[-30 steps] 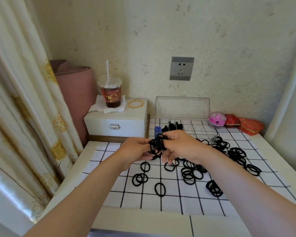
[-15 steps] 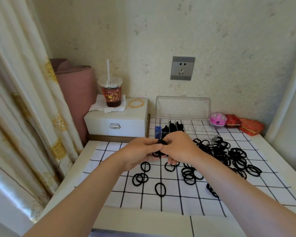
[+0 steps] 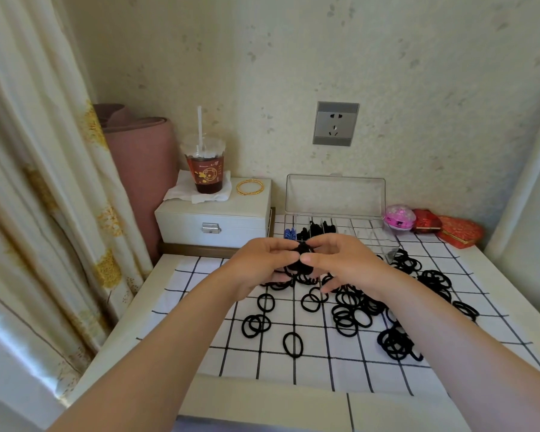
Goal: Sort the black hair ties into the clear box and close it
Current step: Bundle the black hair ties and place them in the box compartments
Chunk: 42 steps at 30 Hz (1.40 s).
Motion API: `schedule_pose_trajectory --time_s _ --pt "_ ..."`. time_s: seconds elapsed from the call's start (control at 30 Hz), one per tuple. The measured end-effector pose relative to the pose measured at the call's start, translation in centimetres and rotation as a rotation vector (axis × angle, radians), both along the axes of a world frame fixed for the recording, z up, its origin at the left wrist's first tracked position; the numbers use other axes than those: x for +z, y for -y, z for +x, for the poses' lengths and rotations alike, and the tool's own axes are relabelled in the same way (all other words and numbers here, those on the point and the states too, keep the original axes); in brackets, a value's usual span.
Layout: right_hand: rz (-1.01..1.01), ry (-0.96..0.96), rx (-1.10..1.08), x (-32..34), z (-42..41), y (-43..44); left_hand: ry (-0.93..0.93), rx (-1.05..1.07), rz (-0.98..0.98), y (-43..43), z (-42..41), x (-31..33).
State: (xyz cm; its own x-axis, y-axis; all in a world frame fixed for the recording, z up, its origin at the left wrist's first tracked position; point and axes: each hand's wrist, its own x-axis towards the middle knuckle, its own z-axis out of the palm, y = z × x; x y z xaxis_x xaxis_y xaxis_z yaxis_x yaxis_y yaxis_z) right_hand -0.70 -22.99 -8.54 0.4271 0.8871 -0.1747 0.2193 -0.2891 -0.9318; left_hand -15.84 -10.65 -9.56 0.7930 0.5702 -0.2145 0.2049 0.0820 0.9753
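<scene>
A bunch of black hair ties [image 3: 303, 258] is squeezed between my left hand [image 3: 259, 265] and my right hand [image 3: 343, 263], held just above the checked cloth [image 3: 293, 366] and in front of the clear box [image 3: 387, 241]. The box stands open, its lid [image 3: 335, 198] upright against the wall. Its left compartments hold some black ties and a blue item [image 3: 289, 233]. Many loose black hair ties [image 3: 349, 316] lie scattered over the cloth, mostly to the right, and some are hidden under my hands.
A white jewellery box [image 3: 212, 224] at the back left carries a cup of dark drink [image 3: 205, 173] and a gold bangle [image 3: 250, 187]. Pink and red trinket boxes [image 3: 427, 221] sit at the back right. A curtain [image 3: 28, 182] hangs on the left.
My hands have drawn closer together and pressed the loose bunch of ties into a tighter bundle. The hands have stayed in front of the box.
</scene>
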Motion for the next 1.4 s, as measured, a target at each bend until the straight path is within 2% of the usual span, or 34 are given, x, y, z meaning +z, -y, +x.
schedule_pose_trajectory --time_s 0.07,0.13,0.47,0.7,0.87,1.0,1.1,1.2,1.4 --pt "0.006 -0.155 0.074 -0.1 0.4 0.3 -0.016 0.016 0.027 0.1 0.4 0.2" --pt "0.026 -0.214 0.117 -0.2 0.7 0.6 -0.009 0.030 0.025 0.2 1.0 0.3" --pt "0.085 -0.228 -0.017 -1.0 2.8 1.3 -0.040 0.148 0.094 1.4 3.7 0.3" --pt "0.103 -0.198 -0.052 -1.4 4.1 1.9 -0.074 0.066 0.151 1.9 4.8 -0.4" --pt "0.084 -0.176 -0.096 -1.8 4.8 1.5 -0.116 -0.039 0.296 1.9 5.2 0.3" --pt "0.092 -0.185 -0.192 -1.2 5.4 0.6 -0.149 0.004 0.552 0.3 5.6 0.9" --pt "0.134 -0.128 -0.285 -0.5 6.0 -0.6 -0.187 0.081 0.705 -0.8 5.5 0.7" --pt "0.145 -0.052 -0.338 -0.2 6.3 -2.8 -0.245 0.055 0.781 -0.9 5.1 0.0" --pt "0.096 0.297 -0.305 0.5 5.5 -7.8 -0.260 0.041 0.600 -1.9 5.3 -1.1"
